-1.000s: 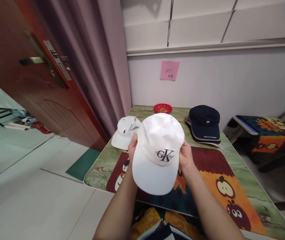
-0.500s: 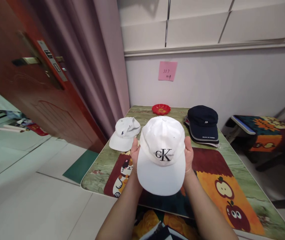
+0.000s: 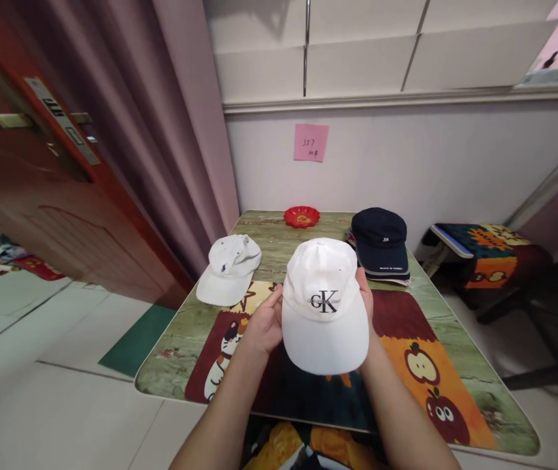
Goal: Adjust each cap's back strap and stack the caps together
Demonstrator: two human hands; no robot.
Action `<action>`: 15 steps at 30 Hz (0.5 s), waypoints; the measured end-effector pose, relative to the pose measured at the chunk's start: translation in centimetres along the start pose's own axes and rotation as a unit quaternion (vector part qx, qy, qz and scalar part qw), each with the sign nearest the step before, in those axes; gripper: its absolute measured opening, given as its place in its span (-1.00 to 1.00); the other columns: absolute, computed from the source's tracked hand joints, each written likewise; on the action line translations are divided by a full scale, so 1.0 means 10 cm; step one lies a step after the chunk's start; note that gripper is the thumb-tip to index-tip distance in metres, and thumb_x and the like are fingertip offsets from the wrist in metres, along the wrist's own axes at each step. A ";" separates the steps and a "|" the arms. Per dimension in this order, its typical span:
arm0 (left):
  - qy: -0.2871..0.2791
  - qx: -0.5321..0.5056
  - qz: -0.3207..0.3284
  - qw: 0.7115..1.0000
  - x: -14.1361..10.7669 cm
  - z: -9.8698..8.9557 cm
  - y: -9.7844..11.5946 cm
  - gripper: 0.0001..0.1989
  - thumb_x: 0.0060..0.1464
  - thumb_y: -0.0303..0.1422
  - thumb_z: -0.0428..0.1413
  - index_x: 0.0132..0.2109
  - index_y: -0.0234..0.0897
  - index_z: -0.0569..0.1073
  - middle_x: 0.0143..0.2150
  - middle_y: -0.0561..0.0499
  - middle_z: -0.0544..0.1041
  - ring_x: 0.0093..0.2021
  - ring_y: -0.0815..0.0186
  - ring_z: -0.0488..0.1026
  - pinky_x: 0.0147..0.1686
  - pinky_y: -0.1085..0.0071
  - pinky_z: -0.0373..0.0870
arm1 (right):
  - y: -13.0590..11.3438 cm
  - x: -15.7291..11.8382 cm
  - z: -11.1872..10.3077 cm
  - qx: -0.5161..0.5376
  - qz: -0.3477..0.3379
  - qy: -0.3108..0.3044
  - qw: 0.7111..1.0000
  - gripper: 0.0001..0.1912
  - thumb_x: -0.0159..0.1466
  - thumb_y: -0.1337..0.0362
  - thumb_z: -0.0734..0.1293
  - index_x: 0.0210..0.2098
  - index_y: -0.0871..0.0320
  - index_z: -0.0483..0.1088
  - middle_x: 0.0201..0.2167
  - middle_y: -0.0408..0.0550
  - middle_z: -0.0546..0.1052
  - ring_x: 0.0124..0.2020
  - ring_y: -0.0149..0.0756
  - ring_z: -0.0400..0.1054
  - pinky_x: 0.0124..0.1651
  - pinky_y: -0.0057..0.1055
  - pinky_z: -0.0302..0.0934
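Over the table (image 3: pixel 459 375), in the head view, both hands hold 1 white cap (image 3: pixel 325 307) up by its sides, brim toward the person and logo facing the camera. Left hand (image 3: pixel 262 322) grips the cap's left edge with fingers curled around it; right hand (image 3: pixel 367 307) is mostly hidden behind the crown, so its grip is probably the same, though only the fingertips show. Cap hangs clear of the mat (image 3: pixel 406 339), not yet set down. Another white cap (image 3: pixel 228 269) already lies flat at the left, and a navy cap (image 3: pixel 380 238) tops what seems a small stack at the right. A red dish (image 3: pixel 301 216) sits by the wall under a pink note (image 3: pixel 310 141).
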State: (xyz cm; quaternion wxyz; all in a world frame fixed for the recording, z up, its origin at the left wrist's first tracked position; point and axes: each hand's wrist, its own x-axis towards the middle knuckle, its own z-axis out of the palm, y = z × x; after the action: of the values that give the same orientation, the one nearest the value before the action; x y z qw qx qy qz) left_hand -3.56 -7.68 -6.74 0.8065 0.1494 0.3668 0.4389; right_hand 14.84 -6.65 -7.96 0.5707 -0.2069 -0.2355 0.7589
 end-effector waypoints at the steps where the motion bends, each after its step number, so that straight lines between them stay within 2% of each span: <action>1: 0.024 -0.003 0.010 1.000 0.01 0.01 0.03 -0.64 0.27 -0.24 0.10 0.09 -0.34 0.55 -0.17 -0.14 0.69 -0.09 0.05 0.64 0.09 0.11 0.50 | -0.01 -0.03 -0.03 0.008 0.018 -0.003 1.000 -0.14 0.21 -0.41 0.15 0.25 0.05 0.34 0.16 0.09 0.53 0.25 0.15 0.33 0.29 0.28 0.06; 3: 0.070 -0.018 0.053 0.996 0.06 0.05 0.08 -0.68 0.28 -0.31 0.08 0.08 -0.34 0.55 -0.18 -0.13 0.69 -0.08 0.06 0.64 0.07 0.13 0.52 | 0.02 -0.12 -0.08 0.019 0.047 0.003 0.999 -0.13 0.19 -0.42 0.19 0.21 0.10 0.38 0.13 0.13 0.55 0.24 0.16 0.34 0.27 0.28 0.10; 5: 0.106 -0.041 0.118 0.986 0.12 0.09 0.14 -0.71 0.28 -0.35 0.08 0.07 -0.31 0.55 -0.18 -0.10 0.70 -0.05 0.08 0.63 0.07 0.16 0.52 | 0.11 -0.24 -0.14 0.017 0.049 0.033 0.998 -0.25 0.21 -0.32 0.27 0.14 0.11 0.43 0.09 0.11 0.58 0.23 0.10 0.37 0.28 0.17 0.17; 7: 0.132 -0.057 0.182 0.973 0.22 0.13 0.17 -0.75 0.26 -0.38 0.10 0.03 -0.28 0.56 -0.17 -0.08 0.69 -0.03 0.11 0.62 0.05 0.21 0.53 | 0.22 -0.34 -0.20 -0.006 0.030 0.083 0.996 -0.48 0.24 -0.06 0.41 0.10 0.07 0.46 0.08 0.02 0.60 0.19 -0.01 0.42 0.30 0.02 0.22; 9: 0.147 -0.051 0.229 0.961 0.34 0.14 0.17 -0.80 0.25 -0.39 0.11 -0.02 -0.27 0.55 -0.17 -0.08 0.69 -0.06 0.16 0.62 0.01 0.27 0.54 | 0.27 -0.36 -0.25 -0.044 0.012 0.125 0.991 -0.54 0.21 0.15 0.47 0.09 0.03 0.46 0.08 -0.05 0.59 0.15 -0.06 0.46 0.30 -0.05 0.26; 10: 0.147 -0.034 0.240 0.959 0.40 0.12 0.16 -0.81 0.26 -0.36 0.11 -0.04 -0.28 0.55 -0.18 -0.08 0.69 -0.11 0.19 0.63 -0.04 0.30 0.55 | 0.24 -0.34 -0.26 -0.064 0.002 0.142 0.988 -0.54 0.20 0.18 0.48 0.09 0.00 0.46 0.08 -0.07 0.59 0.14 -0.06 0.47 0.29 -0.05 0.28; 12: 0.127 0.041 0.234 0.963 0.53 0.04 0.10 -0.75 0.29 -0.23 0.09 -0.10 -0.32 0.53 -0.23 -0.12 0.68 -0.22 0.22 0.63 -0.17 0.33 0.55 | 0.06 -0.23 -0.25 -0.101 -0.027 0.166 0.981 -0.55 0.19 0.15 0.48 0.07 -0.07 0.47 0.07 -0.12 0.60 0.12 -0.04 0.48 0.25 -0.05 0.34; 14: 0.110 0.159 0.224 0.955 0.64 -0.10 0.02 -0.61 0.26 -0.07 0.08 -0.16 -0.35 0.52 -0.29 -0.14 0.65 -0.34 0.23 0.59 -0.33 0.36 0.51 | -0.28 -0.07 -0.21 -0.130 -0.074 0.179 0.972 -0.59 0.18 0.15 0.48 0.03 -0.10 0.48 0.06 -0.15 0.60 0.12 -0.05 0.47 0.18 -0.11 0.41; 15: 0.109 0.223 0.227 0.942 0.68 -0.19 -0.02 -0.57 0.22 -0.01 0.10 -0.19 -0.35 0.52 -0.31 -0.14 0.64 -0.39 0.23 0.56 -0.40 0.37 0.47 | -0.49 0.02 -0.19 -0.136 -0.105 0.177 0.969 -0.61 0.19 0.18 0.48 0.02 -0.08 0.49 0.07 -0.14 0.60 0.13 -0.07 0.47 0.14 -0.16 0.43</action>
State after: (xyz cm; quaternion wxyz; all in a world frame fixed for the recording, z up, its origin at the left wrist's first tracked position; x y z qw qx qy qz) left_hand -2.46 -2.41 -11.28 0.5866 0.3555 0.4976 0.5310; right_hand 19.71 -5.07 -6.57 0.6464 -0.3877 -0.2519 0.6069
